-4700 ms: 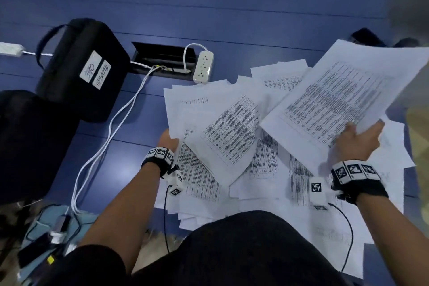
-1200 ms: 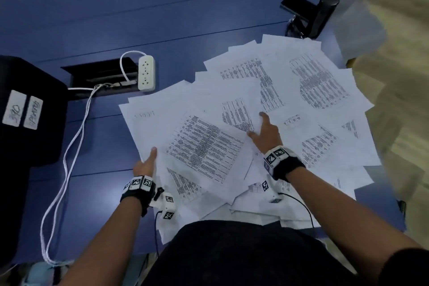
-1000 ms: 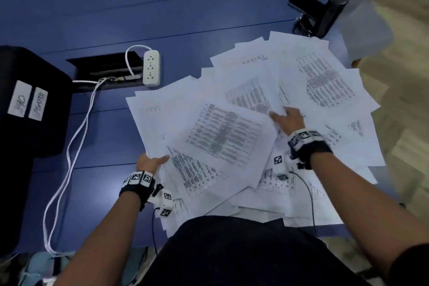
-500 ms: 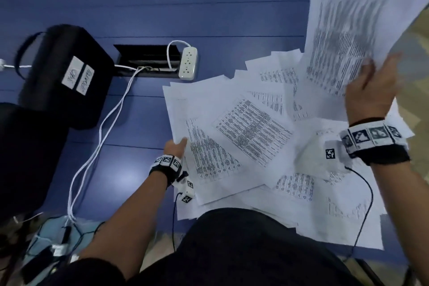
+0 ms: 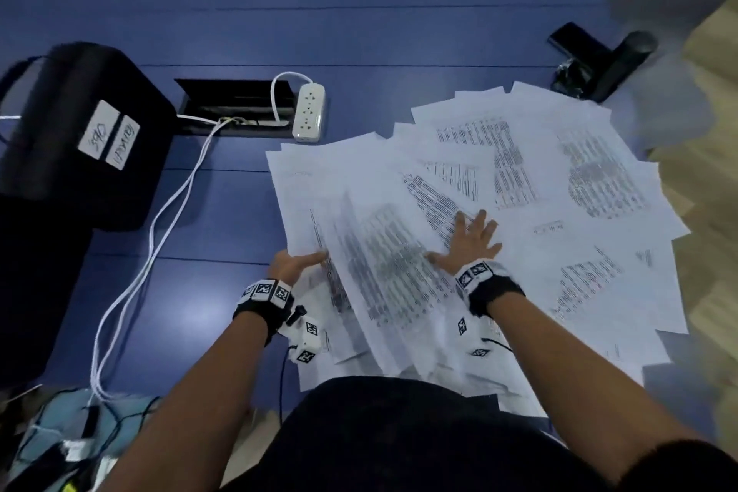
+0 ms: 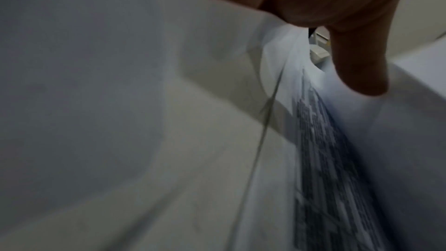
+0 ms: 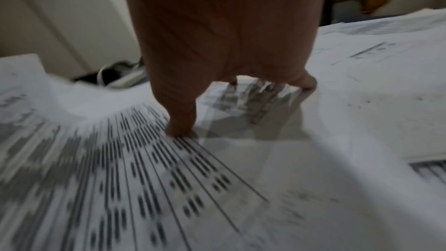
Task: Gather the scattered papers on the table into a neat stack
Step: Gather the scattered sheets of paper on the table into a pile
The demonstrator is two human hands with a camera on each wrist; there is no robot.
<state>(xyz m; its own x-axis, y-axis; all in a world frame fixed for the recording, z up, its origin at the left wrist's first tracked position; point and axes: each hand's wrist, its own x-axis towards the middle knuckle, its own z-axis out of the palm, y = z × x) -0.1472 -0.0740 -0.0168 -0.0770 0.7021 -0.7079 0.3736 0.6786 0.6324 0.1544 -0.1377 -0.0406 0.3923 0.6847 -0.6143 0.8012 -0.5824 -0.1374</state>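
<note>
nearest: the papers overhang the near table edge in front of the person's torso, several corners hanging past it. they lie as a loose fan over the right half of the blue table, sheets overlapping at different angles, no shared edge.

left hand sits at the left margin of the fan, thumb on top of a motion-blurred printed sheet, fingers hidden beneath it; the left wrist view shows the thumb lying over a lifted paper edge. grip: pinching that sheet edge.

right hand lies flat on the fan, fingers spread and straight, palm down, holding nothing. in the right wrist view the thumb tip and a far fingertip press on print; the sheets are blurred.

left of the fan: bare blue surface between the paper edge and the white cables, which run from the near-left table edge up to the cable hatch. white power strip sits just beyond the fan's far-left corner, apart from it.

far left: black case with two handwritten labels, well apart from the papers.

right side: sheets reach past the right table edge. far right corner: a black clamp-like item just beyond the farthest sheet; contact cannot be told.

beyond the fan: open blue surface to the far edge.
</note>
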